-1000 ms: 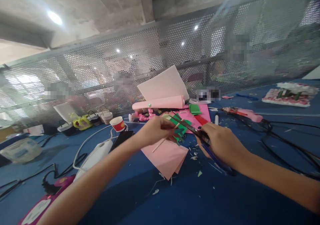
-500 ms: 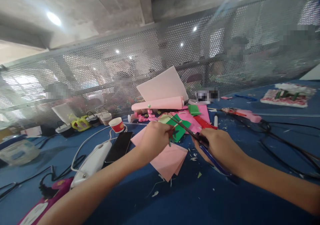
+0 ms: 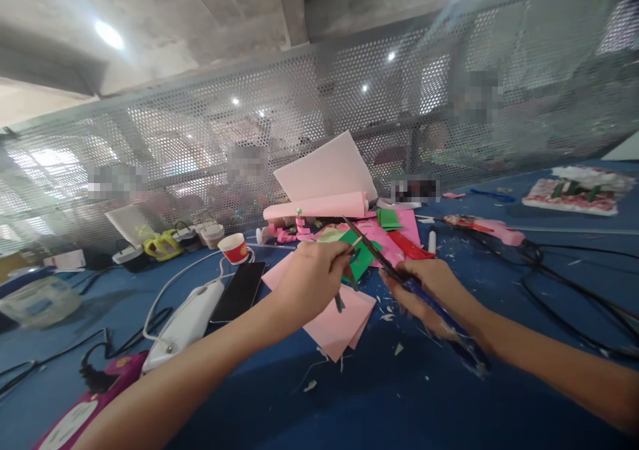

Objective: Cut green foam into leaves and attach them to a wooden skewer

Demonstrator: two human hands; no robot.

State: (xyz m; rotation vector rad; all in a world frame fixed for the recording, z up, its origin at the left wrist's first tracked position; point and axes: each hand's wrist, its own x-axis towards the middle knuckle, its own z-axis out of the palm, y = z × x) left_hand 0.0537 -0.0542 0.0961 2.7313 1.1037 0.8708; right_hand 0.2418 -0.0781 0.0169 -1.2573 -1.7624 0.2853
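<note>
My left hand [image 3: 312, 280] is closed in a pinch on a thin pale stick [image 3: 356, 242]. Small dark green pieces [image 3: 340, 302] poke out below its fingers; how they join the stick is hidden. In my right hand [image 3: 429, 293] is a pair of scissors [image 3: 417, 287] with dark blades and blue handles. The blades point up and left, just right of the stick, and look nearly closed. Behind the hands lies a green paper sheet [image 3: 369, 258] on bright pink paper [image 3: 409, 227]. Pale pink sheets [image 3: 332, 330] lie beneath my left hand.
A phone [image 3: 239, 293], a white power strip [image 3: 192, 310] and a red paper cup [image 3: 233, 249] stand left. At the back lies a pink paper roll [image 3: 317, 206]. To the right are a pink glue gun [image 3: 492, 227], black cables and a floral piece [image 3: 569, 197]. Scraps dot the blue table [image 3: 369, 403].
The scissors have turned in my right hand: their blades rise more steeply and the handles swing lower right. My left hand has shifted slightly right, and the green pieces hang lower.
</note>
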